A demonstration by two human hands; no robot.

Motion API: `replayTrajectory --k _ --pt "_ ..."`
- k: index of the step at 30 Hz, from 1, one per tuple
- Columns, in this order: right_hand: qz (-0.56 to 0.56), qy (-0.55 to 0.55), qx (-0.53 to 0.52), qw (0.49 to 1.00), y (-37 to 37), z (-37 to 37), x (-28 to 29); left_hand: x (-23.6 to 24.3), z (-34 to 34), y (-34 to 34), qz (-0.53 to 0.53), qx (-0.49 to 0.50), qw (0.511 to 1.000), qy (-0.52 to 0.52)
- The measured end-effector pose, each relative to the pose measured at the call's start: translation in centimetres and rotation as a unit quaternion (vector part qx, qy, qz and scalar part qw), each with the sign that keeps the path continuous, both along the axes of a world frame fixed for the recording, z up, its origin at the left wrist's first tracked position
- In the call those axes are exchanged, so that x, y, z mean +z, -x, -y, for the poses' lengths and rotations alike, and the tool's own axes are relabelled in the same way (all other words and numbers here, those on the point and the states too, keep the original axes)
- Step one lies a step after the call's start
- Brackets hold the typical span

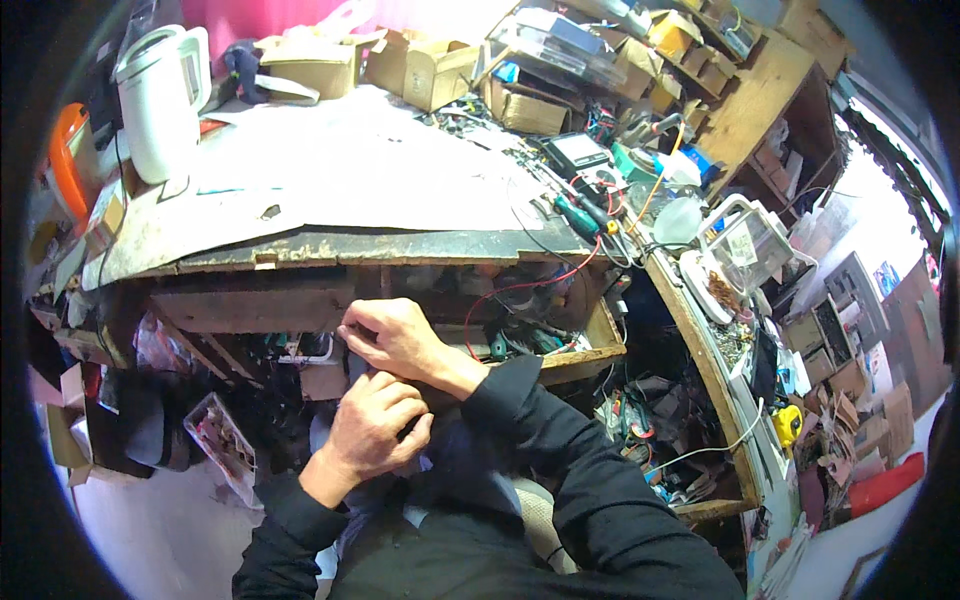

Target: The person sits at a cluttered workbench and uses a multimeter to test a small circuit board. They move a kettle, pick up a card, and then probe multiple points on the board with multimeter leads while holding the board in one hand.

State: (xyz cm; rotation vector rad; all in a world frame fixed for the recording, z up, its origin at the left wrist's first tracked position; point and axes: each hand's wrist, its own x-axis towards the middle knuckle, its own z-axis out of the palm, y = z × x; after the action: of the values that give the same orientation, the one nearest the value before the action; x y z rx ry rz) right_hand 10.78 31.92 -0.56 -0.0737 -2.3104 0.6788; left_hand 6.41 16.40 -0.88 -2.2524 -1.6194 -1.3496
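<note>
Both hands are over my lap, close in front of the bench edge. My right hand [398, 340] reaches across from the right, its fingers bent and the thumb and fingertips drawn together at the left. Whatever may be between them is too small or hidden to make out. Just below it, my left hand [375, 430] has its back turned up and its fingers curled under. Its fingertips and palm are hidden, so what it holds, if anything, does not show. The left fingers lie close under the right hand, perhaps touching it.
A worn workbench [330, 245] with white sheeting stands ahead, an open drawer [585, 355] below it. On the bench are a white jug [160, 100], cardboard boxes [430, 75], a screwdriver [578, 216] and wires. A cluttered side bench at the right carries a clear bin [745, 245] and a yellow tape measure [788, 425].
</note>
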Motion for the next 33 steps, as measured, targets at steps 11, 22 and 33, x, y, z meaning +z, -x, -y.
replayTrajectory --k 11,22,33 --pt "0.089 0.049 -0.069 0.992 -4.9 -0.2 3.5 -3.6 -2.3 0.0 0.054 0.034 0.995 0.079" --pt "0.067 -0.346 0.166 0.921 22.5 7.1 7.9 -6.8 3.7 -1.4 0.258 0.077 0.958 -0.102" --pt "0.09 -0.45 0.131 0.879 34.7 6.5 5.6 -31.1 13.0 11.3 0.476 0.559 0.65 0.195"
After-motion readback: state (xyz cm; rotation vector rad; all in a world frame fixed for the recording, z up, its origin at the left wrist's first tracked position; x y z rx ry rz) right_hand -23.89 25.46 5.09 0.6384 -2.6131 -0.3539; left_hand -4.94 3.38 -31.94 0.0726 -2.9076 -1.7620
